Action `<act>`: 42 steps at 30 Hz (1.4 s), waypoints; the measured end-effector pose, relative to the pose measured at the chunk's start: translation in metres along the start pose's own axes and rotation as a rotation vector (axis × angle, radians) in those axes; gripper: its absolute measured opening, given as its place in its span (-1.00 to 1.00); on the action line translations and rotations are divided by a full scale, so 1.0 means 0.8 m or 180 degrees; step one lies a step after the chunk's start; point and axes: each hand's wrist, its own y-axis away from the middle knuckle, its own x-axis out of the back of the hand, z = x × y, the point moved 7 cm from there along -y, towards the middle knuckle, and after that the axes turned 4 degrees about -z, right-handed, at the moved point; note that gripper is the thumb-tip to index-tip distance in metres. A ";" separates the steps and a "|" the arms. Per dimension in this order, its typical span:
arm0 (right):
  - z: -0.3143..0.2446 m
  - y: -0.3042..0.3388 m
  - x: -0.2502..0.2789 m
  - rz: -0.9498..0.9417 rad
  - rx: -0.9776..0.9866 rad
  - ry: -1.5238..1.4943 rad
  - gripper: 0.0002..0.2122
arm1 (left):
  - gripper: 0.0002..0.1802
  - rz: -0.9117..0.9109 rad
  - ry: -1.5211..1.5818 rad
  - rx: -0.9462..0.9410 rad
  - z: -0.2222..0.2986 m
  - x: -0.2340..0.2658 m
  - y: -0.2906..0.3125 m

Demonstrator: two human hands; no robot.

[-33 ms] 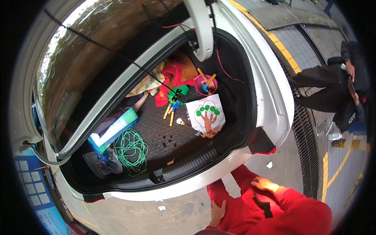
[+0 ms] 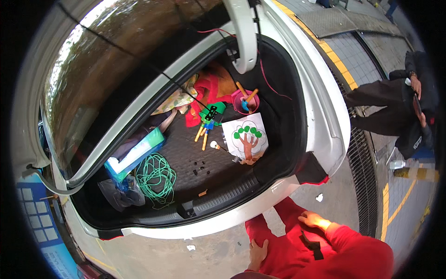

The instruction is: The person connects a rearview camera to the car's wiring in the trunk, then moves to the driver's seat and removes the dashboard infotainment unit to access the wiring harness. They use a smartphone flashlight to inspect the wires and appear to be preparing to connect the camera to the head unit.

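My left hand [image 2: 258, 254] rests against the red trousers [image 2: 261, 231] at my thigh, fingers extended, holding nothing. On the other thigh lies my right hand [image 2: 314, 219], also empty, its fingers laid flat. Before me is the boot of a white car, its lid raised. On the dark boot mat [image 2: 186, 151], nearest my hands, a paper with a painted tree [image 2: 251, 142] leans on some brown material. Left of it are wooden-handled tools [image 2: 204, 134] by a green piece [image 2: 217, 110], a small white-headed object [image 2: 214, 144] and several black bits [image 2: 199, 167].
A pink bucket [image 2: 239, 103] with wooden-handled tools stands at the back right, beside red cloth [image 2: 204, 88]. Coiled green cord [image 2: 155, 179] and a blue-green package [image 2: 137, 151] lie left. The boot sill [image 2: 204, 229] separates me from them. Another person [image 2: 406, 93] stands at right, beyond a floor grate [image 2: 364, 186].
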 end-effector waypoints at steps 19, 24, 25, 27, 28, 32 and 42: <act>-0.001 -0.028 -0.114 -0.0235 0.0044 0.0804 -0.39 | 0.25 0.0206 0.0102 0.0498 -0.112 0.009 0.052; -0.024 -0.012 -0.180 0.0037 0.0238 0.0679 -0.46 | 0.12 -0.0239 -0.0473 0.0340 -0.204 0.000 0.073; -0.029 -0.009 -0.197 0.0023 0.0144 0.0763 -0.48 | 0.08 -0.0282 -0.0697 0.0235 -0.230 -0.007 0.079; -0.047 0.004 -0.242 0.0102 0.0199 0.0724 -0.52 | 0.01 -0.0468 -0.0967 0.0041 -0.300 -0.019 0.087; -0.059 0.012 -0.269 0.0249 0.0314 0.0853 -0.54 | -0.02 -0.0619 -0.1012 -0.0051 -0.340 -0.025 0.090; -0.110 0.032 -0.420 0.0259 0.0821 0.2023 -0.48 | -0.29 -0.1016 -0.1432 -0.1063 -0.490 0.003 0.118; -0.416 0.109 -0.700 0.0062 0.1813 0.2411 -0.39 | -0.87 0.2310 0.3379 -0.3100 -0.608 0.503 0.609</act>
